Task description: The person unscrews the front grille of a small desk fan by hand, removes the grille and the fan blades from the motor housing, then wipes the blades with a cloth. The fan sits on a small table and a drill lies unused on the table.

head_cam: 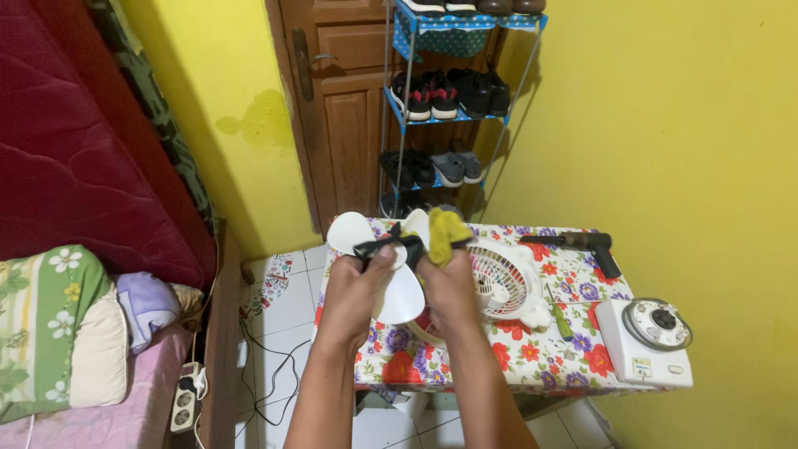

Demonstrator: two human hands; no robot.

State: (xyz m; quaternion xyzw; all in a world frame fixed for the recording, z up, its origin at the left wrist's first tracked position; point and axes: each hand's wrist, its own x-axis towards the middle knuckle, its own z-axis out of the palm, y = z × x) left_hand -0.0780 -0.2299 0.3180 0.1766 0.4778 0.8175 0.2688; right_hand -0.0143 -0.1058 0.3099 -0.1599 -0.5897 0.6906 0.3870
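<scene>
At the frame's centre, your left hand [357, 287] is gripping a white plastic fan blade [391, 266], while your right hand [449, 283] is pinching a yellow cloth [447, 233] above the floral-covered table [465, 362].

Floral table [573, 274]; fan grille [503, 283]; motor housing [644, 341]

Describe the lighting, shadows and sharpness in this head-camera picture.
Head view: soft, even indoor light, no harsh glare; the shoe rack throws a shadow on the yellow wall; both hands, left and right, and the white fan blade look sharp; straight lines bow slightly near the frame edges.
</scene>
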